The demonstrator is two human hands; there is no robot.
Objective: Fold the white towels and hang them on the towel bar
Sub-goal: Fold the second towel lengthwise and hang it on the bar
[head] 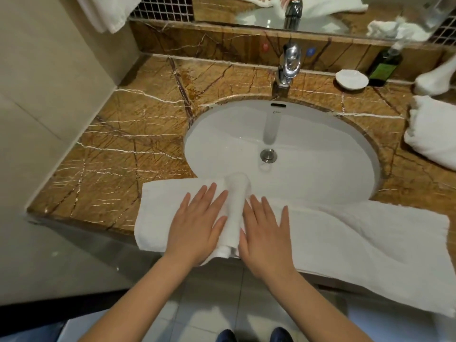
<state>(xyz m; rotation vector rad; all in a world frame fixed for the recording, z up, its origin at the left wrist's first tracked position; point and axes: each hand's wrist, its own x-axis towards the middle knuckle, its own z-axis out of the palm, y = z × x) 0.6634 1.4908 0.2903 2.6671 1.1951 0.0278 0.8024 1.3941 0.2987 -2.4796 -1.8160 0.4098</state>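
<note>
Head view showed the brown marble surface (118,134) carrying a long white towel (357,238). It lay along the front edge and over the near rim of the sink (308,149), probably because that was the only flat run long enough to spread it. More white towels (434,134) sat bunched at the right, apparently waiting their turn. Another towel (108,11) hung at the upper left, though its bar was out of sight.

The left hand (197,223) and right hand (265,233) lay flat on the cloth, fingers (209,193) straight and spread, gripping nothing. A raised ridge (234,208) of towel stood between them, so they seemed to be pressing in a fold.

Behind the faucet (288,62), a red dot (265,47) and a blue dot (311,51) likely marked hot and cold. The green bottle (383,67) bore a label too blurred to read, and the small mark (276,112) under the sink's overflow was illegible.
</note>
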